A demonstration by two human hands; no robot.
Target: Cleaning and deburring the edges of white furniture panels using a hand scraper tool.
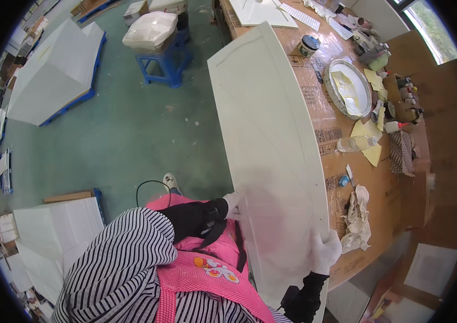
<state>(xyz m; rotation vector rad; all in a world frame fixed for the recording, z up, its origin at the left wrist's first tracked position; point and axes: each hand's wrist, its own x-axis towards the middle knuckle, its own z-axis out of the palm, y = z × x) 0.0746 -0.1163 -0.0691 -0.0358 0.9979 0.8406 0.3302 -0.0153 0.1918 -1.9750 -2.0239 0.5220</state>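
Note:
A long white door panel (263, 124) with a raised moulded frame lies lengthwise on a cardboard-covered workbench (401, 204). My left hand (233, 202), in a white glove with a black sleeve, grips the panel's left edge near me. In a matching white glove, my right hand (325, 250) holds the panel's right edge close to its near corner. Both hands are closed around the panel's edges. My striped shirt and pink checked apron fill the lower middle of the view.
On the bench right of the panel lie a crumpled rag (357, 218), a clear plastic bottle (355, 143), yellow sheets (369, 141), a round pan of pale paint (348, 89) and a small tin (308, 46). White panels on blue pallets (56, 70) and a blue stool (163, 62) stand on the green floor.

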